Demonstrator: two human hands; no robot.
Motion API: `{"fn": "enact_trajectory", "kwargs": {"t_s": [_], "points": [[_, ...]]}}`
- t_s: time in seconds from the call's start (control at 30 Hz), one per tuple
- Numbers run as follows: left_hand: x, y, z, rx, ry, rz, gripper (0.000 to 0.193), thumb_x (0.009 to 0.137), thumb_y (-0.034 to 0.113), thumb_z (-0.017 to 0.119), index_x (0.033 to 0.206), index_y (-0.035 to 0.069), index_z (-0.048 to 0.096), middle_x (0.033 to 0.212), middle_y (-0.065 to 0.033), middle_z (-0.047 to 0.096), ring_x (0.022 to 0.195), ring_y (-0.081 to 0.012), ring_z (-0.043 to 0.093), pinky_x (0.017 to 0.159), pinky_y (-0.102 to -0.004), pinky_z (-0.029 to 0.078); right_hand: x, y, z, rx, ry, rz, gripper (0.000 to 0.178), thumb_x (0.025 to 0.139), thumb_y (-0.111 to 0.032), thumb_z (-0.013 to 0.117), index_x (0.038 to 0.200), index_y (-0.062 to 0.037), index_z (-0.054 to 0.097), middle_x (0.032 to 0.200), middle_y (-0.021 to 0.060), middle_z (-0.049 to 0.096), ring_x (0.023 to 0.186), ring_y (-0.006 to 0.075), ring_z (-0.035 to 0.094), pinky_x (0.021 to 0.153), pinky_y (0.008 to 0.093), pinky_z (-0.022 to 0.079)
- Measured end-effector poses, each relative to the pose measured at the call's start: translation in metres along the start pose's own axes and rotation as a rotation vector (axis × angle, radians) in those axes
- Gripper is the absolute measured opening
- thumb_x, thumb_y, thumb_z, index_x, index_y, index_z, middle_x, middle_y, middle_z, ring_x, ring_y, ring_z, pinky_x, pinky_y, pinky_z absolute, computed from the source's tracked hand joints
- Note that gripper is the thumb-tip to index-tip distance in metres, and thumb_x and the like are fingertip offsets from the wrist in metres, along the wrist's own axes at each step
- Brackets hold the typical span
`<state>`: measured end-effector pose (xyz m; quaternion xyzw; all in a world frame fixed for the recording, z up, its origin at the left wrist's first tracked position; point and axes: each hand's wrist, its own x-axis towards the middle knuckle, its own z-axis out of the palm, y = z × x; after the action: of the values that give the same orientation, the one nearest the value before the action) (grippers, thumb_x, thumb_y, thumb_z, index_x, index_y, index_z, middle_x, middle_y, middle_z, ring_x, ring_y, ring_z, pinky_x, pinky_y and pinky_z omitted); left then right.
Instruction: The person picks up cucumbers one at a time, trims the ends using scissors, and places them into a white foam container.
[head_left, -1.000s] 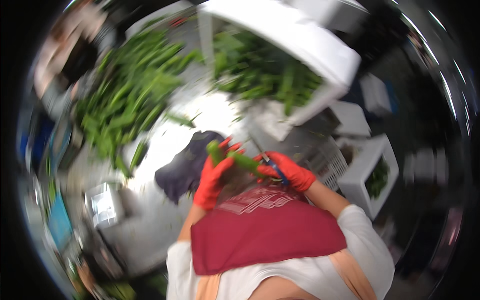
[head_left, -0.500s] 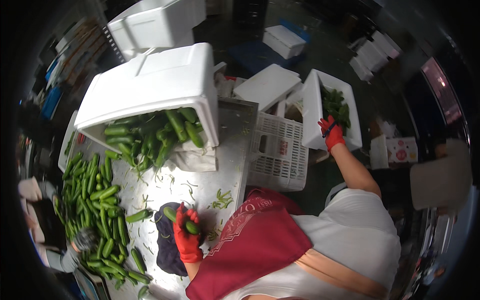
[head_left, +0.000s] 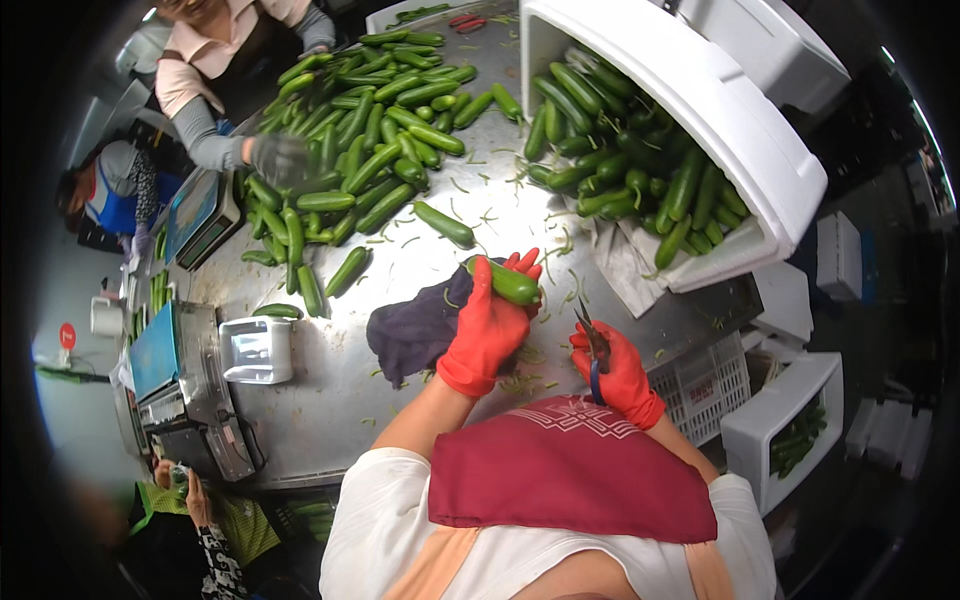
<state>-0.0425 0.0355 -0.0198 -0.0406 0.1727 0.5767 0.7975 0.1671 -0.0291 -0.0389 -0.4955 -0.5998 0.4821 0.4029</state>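
My left hand point(head_left: 483, 335), in a red rubber glove, is closed round a green cucumber point(head_left: 515, 287) above the metal table. A dark cloth point(head_left: 412, 332) lies beside and partly under that hand. My right hand point(head_left: 628, 382), gloved in red too, grips scissors point(head_left: 593, 342) with a blue handle, their dark blades pointing up and away from me. Just beyond my left hand lies a single cucumber point(head_left: 444, 224). Farther left spreads a large pile of cucumbers point(head_left: 375, 165). To the right, a white foam box point(head_left: 770, 170) lies on its side with more cucumbers point(head_left: 610, 165) at its mouth.
A co-worker's grey-gloved hand point(head_left: 278, 160) is at the pile's left. Scales point(head_left: 205, 215) and a white plastic container point(head_left: 240, 350) stand on the left. Trimmings are scattered over the table point(head_left: 330, 420). A slatted crate point(head_left: 700, 385) and a foam box holding cucumbers point(head_left: 742, 440) stand right.
My right hand has come back from the foam box on the right to the table edge, holding the scissors. My left hand still holds a cucumber. The view has swung left.
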Motion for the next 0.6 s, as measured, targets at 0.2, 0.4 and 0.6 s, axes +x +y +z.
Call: {"fn": "enact_trajectory", "kwargs": {"t_s": [0.2,0.4,0.6], "points": [[0.036,0.070,0.019,0.074,0.144,0.189,0.053,0.094,0.036,0.055,0.127,-0.003,0.040,0.134,-0.0215,0.044,0.123,-0.0347,0.046,0.103,-0.0516,0.041,0.005,-0.007,-0.009,0.351,-0.084,0.410,0.034,0.089,-0.008,0.062,0.120,-0.0003,0.050,0.093,0.0127,0.068,0.077,0.0145,0.066,0.067,0.0245,0.050],[0.114,0.234,0.037,-0.147,-0.108,0.417,0.047,0.097,0.030,0.049,0.127,-0.004,0.041,0.135,-0.0250,0.044,0.123,-0.0384,0.045,0.103,-0.0544,0.040,0.007,-0.001,-0.005,0.436,-0.144,0.528,0.035,0.091,-0.010,0.061,0.122,-0.0005,0.049,0.094,0.0121,0.068,0.081,0.0165,0.065,0.071,0.0259,0.049],[0.153,0.158,0.089,0.729,-0.310,0.468,0.045,0.096,0.029,0.052,0.132,0.002,0.045,0.129,-0.0203,0.054,0.124,-0.0295,0.049,0.109,-0.0428,0.034,0.016,-0.002,-0.007,0.460,-0.039,0.525,0.036,0.092,-0.012,0.060,0.124,-0.0020,0.049,0.094,0.0116,0.068,0.081,0.0165,0.066,0.069,0.0253,0.049]]}}
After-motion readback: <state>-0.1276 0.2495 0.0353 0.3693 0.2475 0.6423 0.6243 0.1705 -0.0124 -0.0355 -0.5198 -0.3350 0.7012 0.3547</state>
